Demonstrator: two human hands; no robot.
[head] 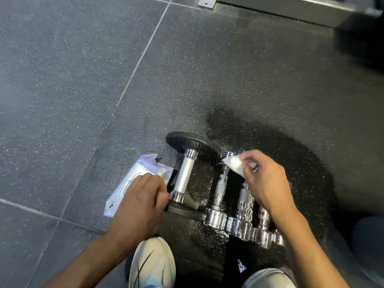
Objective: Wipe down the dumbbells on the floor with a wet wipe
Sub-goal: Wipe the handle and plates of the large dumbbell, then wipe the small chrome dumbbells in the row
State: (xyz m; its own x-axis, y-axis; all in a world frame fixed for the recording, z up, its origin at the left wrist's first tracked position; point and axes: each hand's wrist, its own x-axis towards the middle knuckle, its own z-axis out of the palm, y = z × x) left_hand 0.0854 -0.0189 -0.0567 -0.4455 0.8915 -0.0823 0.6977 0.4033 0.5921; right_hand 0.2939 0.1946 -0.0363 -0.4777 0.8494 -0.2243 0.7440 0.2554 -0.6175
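A large dumbbell [185, 175] with black plates and a silver handle lies on the floor. To its right, several small chrome dumbbells [221, 190] lie side by side. My right hand [268, 183] pinches a white wet wipe [234, 165] against the far end of the leftmost chrome dumbbell and covers part of the others. My left hand [139, 202] has its fingers curled at the rim of the black dumbbell's near plate, by the chrome collar.
A white pack of wipes [126, 183] lies just left of the black dumbbell, partly under my left hand. The floor [291, 163] around the dumbbells is dark and wet. My white shoe [151, 265] and a knee [268, 279] are at the bottom. A wall base [291, 9] runs top right.
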